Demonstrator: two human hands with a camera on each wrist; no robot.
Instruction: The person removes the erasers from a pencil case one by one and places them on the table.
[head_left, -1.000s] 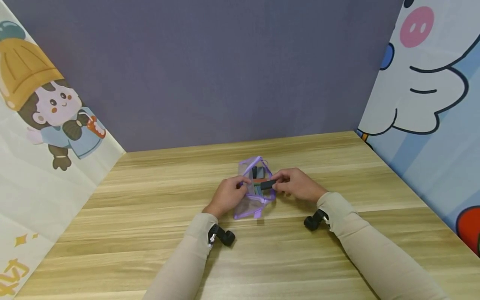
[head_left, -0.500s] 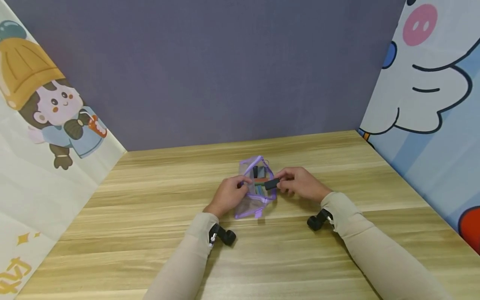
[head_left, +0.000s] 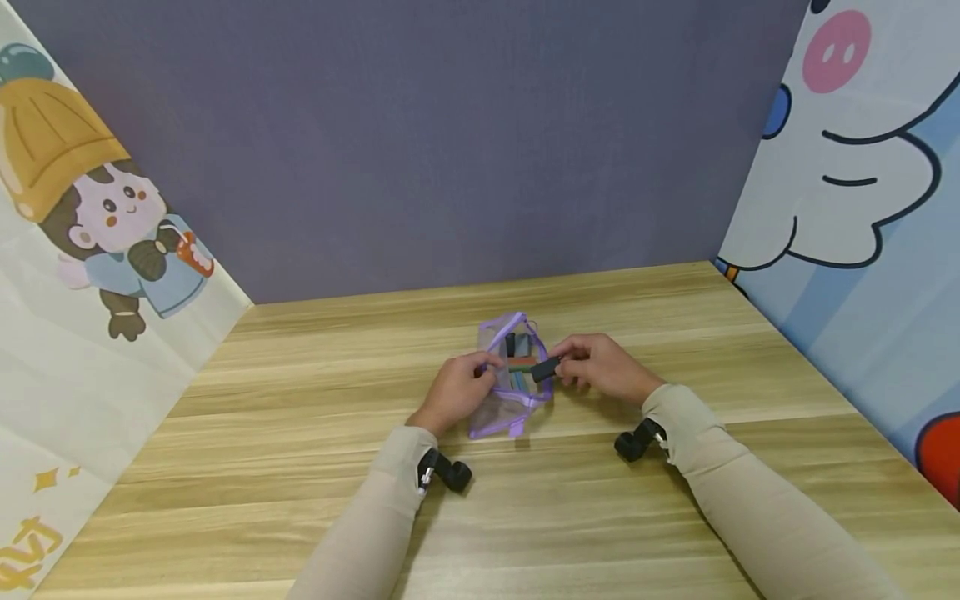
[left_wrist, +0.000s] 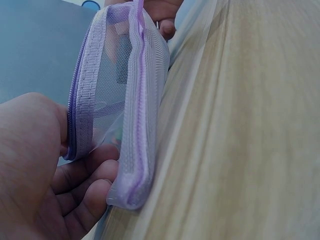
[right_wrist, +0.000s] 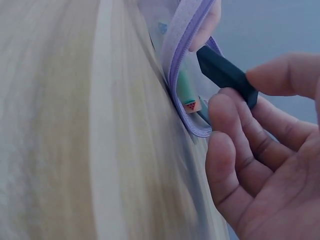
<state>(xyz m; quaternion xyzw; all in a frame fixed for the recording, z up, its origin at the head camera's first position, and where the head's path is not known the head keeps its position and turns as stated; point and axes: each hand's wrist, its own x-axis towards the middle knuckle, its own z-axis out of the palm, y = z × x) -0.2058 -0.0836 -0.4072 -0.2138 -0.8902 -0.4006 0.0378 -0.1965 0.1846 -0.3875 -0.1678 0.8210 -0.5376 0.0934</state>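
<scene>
A purple-trimmed mesh zipper pouch lies on the table in the head view, its mouth unzipped and facing right. My left hand grips the left part of its opening; in the left wrist view, fingers curl at the zipper edge. Between thumb and fingers, my right hand pinches a small black rectangular block at the pouch's mouth. The block has a slanted end in the right wrist view; its exact kind is unclear. Inside the pouch are an orange-red piece, a grey piece and a green stick.
The wooden table extends around the pouch. A grey-purple panel stands behind it, with printed cartoon sheets at the left and right. Black wrist cameras are strapped to both sleeves.
My right hand has drawn slightly right with the black block, which now sits more at the pouch's mouth and tilts more. My left hand stays on the pouch.
</scene>
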